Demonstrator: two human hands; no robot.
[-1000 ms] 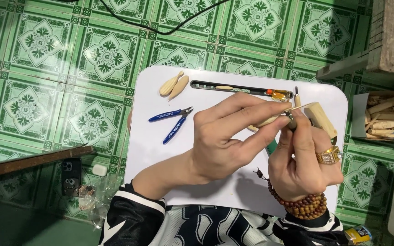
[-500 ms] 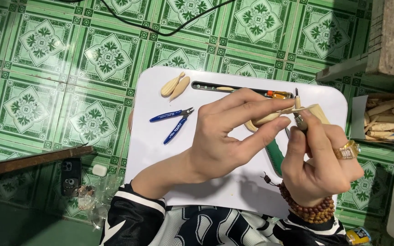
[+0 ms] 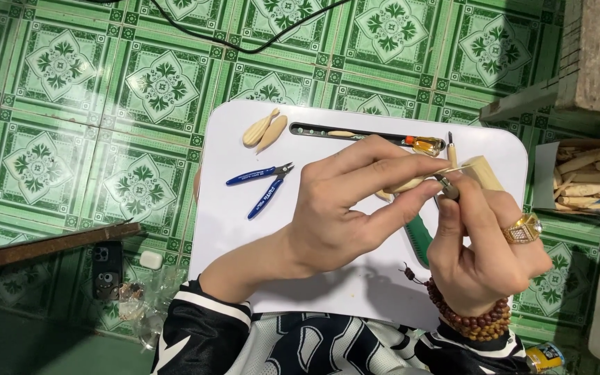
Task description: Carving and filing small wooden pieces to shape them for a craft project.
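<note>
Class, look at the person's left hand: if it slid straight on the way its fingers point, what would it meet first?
The left hand points right, along the pale wooden piece in its grip. It would probably first meet the right hand, then the wooden block; depth is unclear.

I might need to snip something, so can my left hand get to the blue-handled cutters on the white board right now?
Probably yes, once freed: the blue-handled cutters lie uncovered just beside the left hand, nothing between. But that hand is pinching a small wooden piece.

The person wore a black top with white-striped cuffs and white lettering. The right hand point(image 3: 484, 253) bore a chunky gold ring point(image 3: 522, 228). A brown wooden bead bracelet point(image 3: 470, 317) circled that wrist.
</note>
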